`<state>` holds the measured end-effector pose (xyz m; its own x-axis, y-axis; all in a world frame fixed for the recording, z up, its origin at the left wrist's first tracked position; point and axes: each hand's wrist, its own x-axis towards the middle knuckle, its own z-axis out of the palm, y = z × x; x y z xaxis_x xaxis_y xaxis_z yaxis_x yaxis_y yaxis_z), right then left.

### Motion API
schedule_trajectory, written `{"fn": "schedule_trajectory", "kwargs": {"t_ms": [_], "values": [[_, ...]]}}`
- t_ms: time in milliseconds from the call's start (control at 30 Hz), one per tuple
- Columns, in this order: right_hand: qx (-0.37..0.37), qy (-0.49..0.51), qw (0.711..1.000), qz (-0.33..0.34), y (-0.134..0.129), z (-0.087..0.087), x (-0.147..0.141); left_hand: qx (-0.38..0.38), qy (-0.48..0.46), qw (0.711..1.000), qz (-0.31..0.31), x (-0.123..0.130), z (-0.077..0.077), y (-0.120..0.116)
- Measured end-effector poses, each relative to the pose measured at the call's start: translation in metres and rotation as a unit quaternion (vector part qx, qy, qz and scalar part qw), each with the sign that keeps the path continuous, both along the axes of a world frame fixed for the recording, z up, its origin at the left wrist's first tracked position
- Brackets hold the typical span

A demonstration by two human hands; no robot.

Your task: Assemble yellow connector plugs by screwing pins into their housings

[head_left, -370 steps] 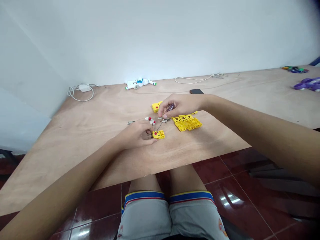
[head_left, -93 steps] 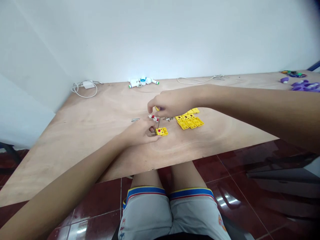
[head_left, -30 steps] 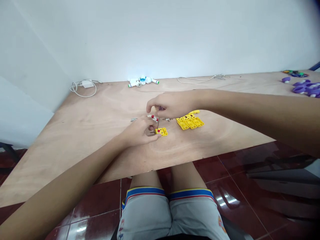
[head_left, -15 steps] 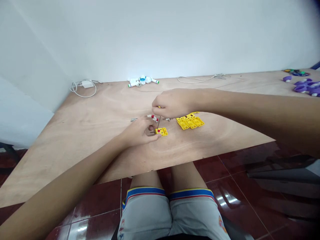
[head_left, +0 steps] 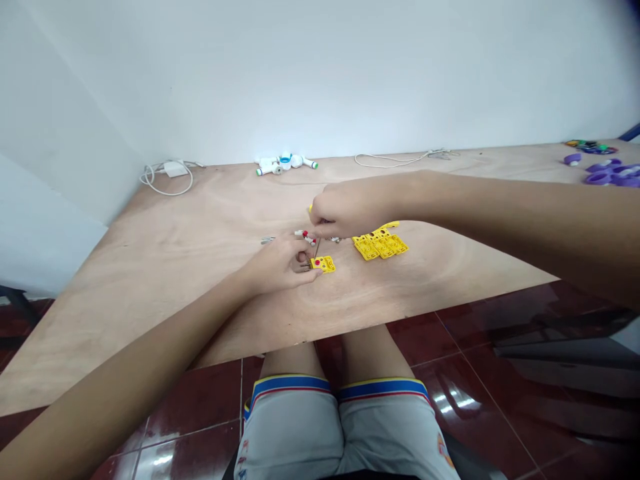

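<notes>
My left hand (head_left: 273, 265) pinches the yellow plug housing (head_left: 327, 264) at the table's near middle; my right hand (head_left: 345, 207) is curled around a screwdriver (head_left: 317, 249), its handle hidden. A tilted shaft could slip into my left fingers; a loose pinch could let the housing twist. I can't read any brand or label.

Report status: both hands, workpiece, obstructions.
Left hand steadying yellow plastic housing. Right hand above, gripping screwdriver, shaft down to housing. Red-and-white parts close behind left fingers.
</notes>
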<state>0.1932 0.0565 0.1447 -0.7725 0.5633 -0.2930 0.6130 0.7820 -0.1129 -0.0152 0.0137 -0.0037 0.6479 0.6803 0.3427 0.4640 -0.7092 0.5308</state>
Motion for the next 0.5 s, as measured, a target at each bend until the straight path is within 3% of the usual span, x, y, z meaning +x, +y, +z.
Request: {"fn": "schedule_trajectory", "kwargs": {"t_ms": [367,500], "values": [[-0.054,0.076,0.995,0.03,0.005,-0.009,0.004,-0.005,-0.002,1.0,0.0,0.001,0.0,0.001],[-0.035,0.079,0.996,0.01,0.007,-0.011,0.008,-0.012,0.003,1.0,0.004,0.001,0.0,0.0]]}}
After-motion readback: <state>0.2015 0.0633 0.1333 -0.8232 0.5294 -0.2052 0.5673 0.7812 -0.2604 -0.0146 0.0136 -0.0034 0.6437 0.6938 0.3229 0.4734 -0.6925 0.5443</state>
